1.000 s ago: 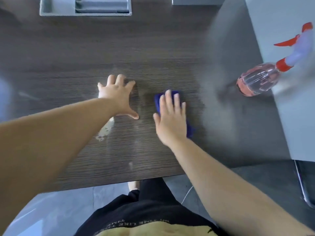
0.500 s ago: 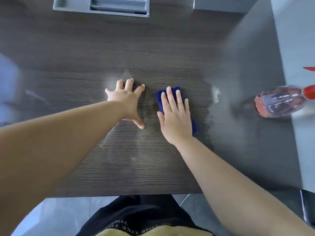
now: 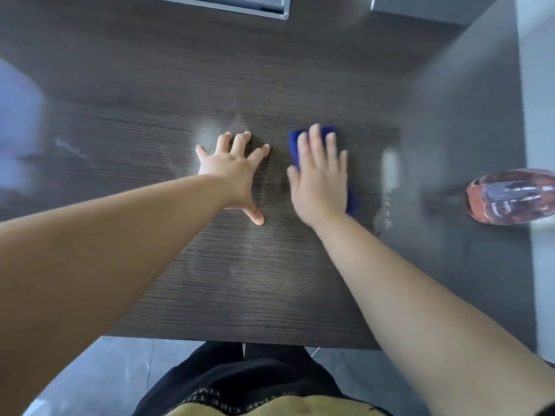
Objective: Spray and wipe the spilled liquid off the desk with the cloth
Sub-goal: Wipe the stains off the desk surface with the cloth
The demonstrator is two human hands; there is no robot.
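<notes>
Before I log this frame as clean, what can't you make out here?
- Cloth, head view: mostly hidden under the right hand.
- Spray bottle: its top is cut off by the right edge.
- Tray: cut off by the top edge.
- Wet patches on the desk: blurred, extent unclear.

Both forearms are bare — no sleeves. A black garment [image 3: 240, 376] with pale lettering sits above a mustard-yellow band [image 3: 264, 408].
</notes>
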